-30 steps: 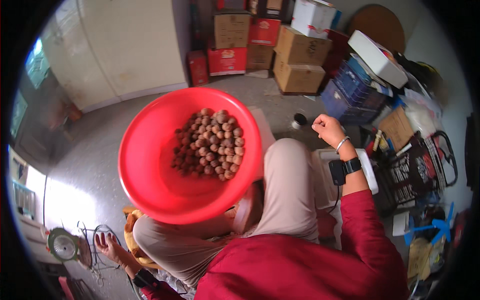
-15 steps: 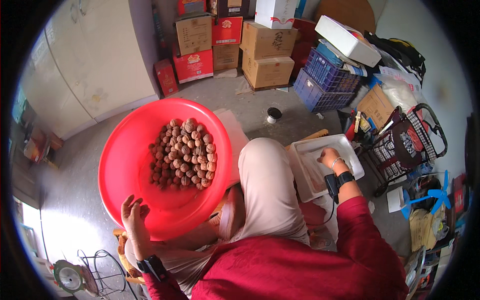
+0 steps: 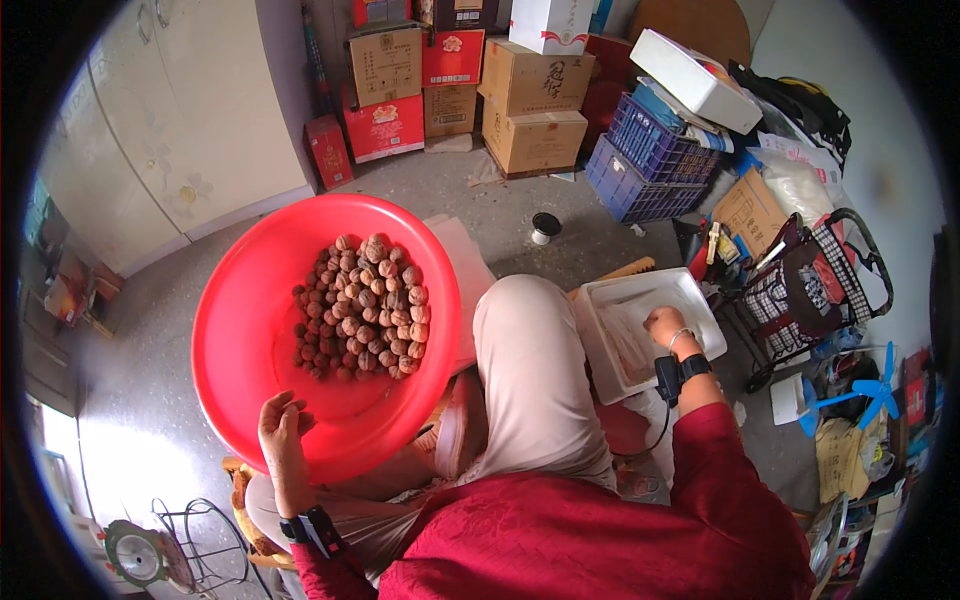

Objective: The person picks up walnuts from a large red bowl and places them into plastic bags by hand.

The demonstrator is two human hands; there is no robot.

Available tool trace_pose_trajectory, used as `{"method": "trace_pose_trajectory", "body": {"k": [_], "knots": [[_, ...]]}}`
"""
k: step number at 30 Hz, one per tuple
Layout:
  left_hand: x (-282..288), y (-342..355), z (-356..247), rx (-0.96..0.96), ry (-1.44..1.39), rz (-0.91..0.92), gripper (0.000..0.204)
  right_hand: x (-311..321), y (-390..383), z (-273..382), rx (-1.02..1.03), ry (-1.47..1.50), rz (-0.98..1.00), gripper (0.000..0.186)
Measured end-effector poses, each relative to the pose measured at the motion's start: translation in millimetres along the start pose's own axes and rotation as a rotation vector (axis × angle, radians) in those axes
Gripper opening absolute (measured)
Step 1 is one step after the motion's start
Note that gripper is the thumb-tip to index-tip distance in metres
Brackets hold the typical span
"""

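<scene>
A large red plastic basin stands at my left, tilted, with a heap of walnuts gathered toward its far right side. My left hand is over the basin's near rim, fingers loosely bent and slightly apart, with no walnut visible in them. At my right, a white foam box sits beside my knee. Inside it my right hand is closed with the knuckles up, low over the bottom. Whatever its fingers hold, if anything, is hidden beneath the hand.
Cardboard cartons are stacked at the back, beside blue crates. A small black-and-white cup-like item is on the floor ahead. A checked trolley bag and a blue fan stand at right. A pale cabinet fills the left.
My left hand has moved slightly right and its fingers have drawn closer together. My right hand has shifted a little nearer to me within the foam box.
</scene>
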State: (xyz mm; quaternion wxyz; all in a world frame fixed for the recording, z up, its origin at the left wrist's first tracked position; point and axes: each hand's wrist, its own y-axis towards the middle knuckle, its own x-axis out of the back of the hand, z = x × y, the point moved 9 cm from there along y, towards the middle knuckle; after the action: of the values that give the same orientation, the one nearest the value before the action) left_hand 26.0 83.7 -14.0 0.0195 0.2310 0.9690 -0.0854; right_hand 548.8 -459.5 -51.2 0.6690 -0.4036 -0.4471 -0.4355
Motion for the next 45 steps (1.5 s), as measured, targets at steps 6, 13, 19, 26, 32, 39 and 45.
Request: {"method": "trace_pose_trajectory", "body": {"k": [6, 13, 19, 26, 32, 39, 45], "knots": [[-3.4, 0.3, 2.3, 0.015, 0.028, 0.030, 0.022, 34.4, -0.2, 8.7, -0.006, 0.217, -0.035, 0.017], [-2.3, 1.5, 5.2, 0.000, 0.048, 0.040, 0.021, 71.9, -13.8, 48.2, -0.028, 0.618, 0.077, 0.014], [-7.0, 3.4, 5.3, 0.009, 0.054, 0.068, 0.020, 110.1, -22.1, 161.0, 0.220, 0.788, 0.154, 0.014], [-13.5, -2.4, -4.9, 0.008, 0.042, 0.083, 0.019, 129.6, -68.3, 369.7, 0.785, 0.771, 0.274, 0.014], [-17.5, -8.2, -12.6, -0.036, 0.063, 0.103, 0.022, 44.5, -148.8, 522.3, 1.094, 0.685, 0.539, 0.011], [-33.7, -20.7, -19.0, -0.065, -0.038, 0.275, 0.031, -66.6, -212.9, 576.1, 1.130, 0.473, 0.853, 0.013], [-41.4, -22.9, -19.7, -0.018, 0.062, 0.295, 0.038, -119.1, -211.3, 582.6, 1.018, 0.583, 1.055, 0.017]]}}
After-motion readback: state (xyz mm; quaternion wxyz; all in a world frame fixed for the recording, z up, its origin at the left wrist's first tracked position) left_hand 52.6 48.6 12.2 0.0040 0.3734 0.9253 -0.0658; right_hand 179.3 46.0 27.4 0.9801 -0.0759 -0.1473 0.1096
